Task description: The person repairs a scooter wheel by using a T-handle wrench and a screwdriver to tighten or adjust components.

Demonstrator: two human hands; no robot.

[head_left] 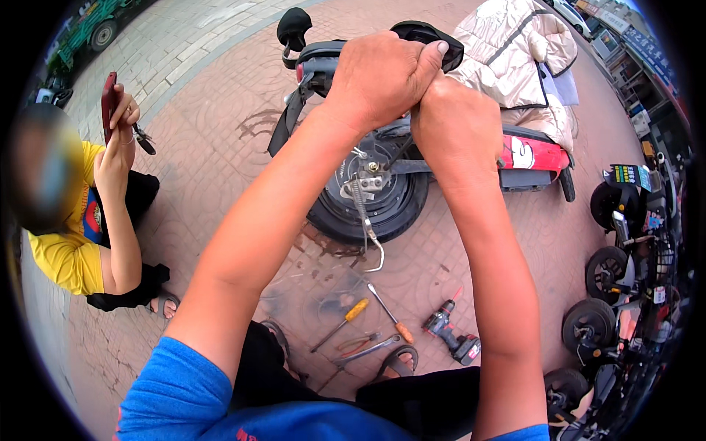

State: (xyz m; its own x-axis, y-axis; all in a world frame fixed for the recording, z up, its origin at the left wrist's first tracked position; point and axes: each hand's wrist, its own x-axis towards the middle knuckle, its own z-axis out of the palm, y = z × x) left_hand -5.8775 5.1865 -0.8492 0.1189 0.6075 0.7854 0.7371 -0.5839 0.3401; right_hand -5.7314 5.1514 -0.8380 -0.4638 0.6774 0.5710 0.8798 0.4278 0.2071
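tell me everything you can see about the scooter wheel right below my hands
The wheel is a small black rubber tyre around a silvery metal hub with a nut at its centre. It belongs to a scooter lying on its side on the brick paving, so the hub faces the camera. A coiled spring with a hooked end hangs down across it. The left hand and right hand, clasped together, cover its upper edge.

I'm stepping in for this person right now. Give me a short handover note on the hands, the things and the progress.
Left hand is clasped over the right hand; both press near the rear wheel of the scooter lying on its side. What they grip is hidden.
Screwdrivers, pliers, a wrench and a cordless drill lie on the paving.
Done: scooter laid over.
Left: wheel still mounted.
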